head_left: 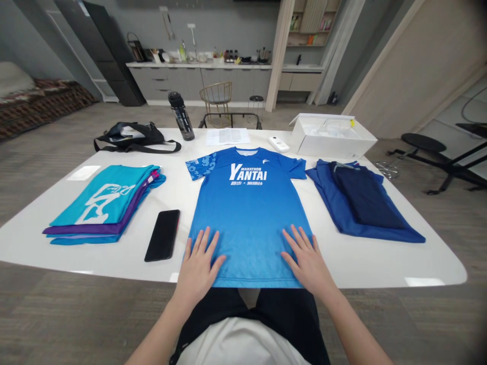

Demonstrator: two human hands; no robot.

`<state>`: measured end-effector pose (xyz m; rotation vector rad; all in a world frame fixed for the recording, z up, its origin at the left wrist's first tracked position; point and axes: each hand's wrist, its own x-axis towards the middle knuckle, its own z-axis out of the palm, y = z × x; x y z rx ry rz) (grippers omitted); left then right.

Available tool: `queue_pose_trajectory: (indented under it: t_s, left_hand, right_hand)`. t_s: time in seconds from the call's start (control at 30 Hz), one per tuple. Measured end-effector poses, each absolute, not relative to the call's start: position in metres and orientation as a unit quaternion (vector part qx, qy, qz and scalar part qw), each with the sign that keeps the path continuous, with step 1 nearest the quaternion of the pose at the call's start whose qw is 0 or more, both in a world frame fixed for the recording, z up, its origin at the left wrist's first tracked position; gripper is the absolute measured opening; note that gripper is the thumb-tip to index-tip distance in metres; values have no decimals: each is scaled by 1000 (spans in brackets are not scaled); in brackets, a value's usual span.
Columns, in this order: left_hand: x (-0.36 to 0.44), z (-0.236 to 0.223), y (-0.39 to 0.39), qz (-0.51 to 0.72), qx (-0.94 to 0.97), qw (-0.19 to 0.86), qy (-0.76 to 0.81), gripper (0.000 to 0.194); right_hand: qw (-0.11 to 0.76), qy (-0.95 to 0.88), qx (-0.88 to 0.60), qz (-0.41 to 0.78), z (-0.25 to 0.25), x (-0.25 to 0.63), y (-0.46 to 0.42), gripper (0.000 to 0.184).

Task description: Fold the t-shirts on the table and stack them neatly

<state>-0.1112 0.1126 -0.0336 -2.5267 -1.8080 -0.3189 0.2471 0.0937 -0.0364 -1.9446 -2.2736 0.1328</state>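
Observation:
A blue T-shirt (251,218) with white "Marathon Yantai" lettering lies spread face up on the white table (125,266), its collar away from me and its hem at the near edge. My left hand (200,261) rests flat on the shirt's lower left side, fingers spread. On the lower right side my right hand (304,256) lies the same way, palm down with fingers apart. A black phone (163,235) is on the table left of my left hand. Neither hand grips the cloth.
At left sits a stack of folded shirts (102,195), turquoise on top. Dark blue folded clothes (365,200) lie at right. Toward the back are a black waist bag (133,136), a water bottle (181,116), paper sheets (228,136), a small white device (279,144) and a white box (331,137).

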Motion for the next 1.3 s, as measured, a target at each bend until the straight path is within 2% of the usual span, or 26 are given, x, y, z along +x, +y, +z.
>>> queue_pose_trajectory:
  t_s: [0.3,0.5,0.67,1.3]
  left_hand:
    - [-104,-33,115,-89,-815,3,-572,65]
    - [-76,-21,154,-85,-829,-7,-552,62]
    - [-63,-28,180,-90,-829,-14,-552,60]
    - [-67,-39,178,-122,-829,3,-546,54]
  right_hand:
    - [67,-759,-645,55,-34,246,92,65]
    - [96,-763,-635,76,-23,237,135,62]
    - [94,-747,-653,82,-29,232,166,62]
    - [114,-742,-653,97,-27,235,164,58]
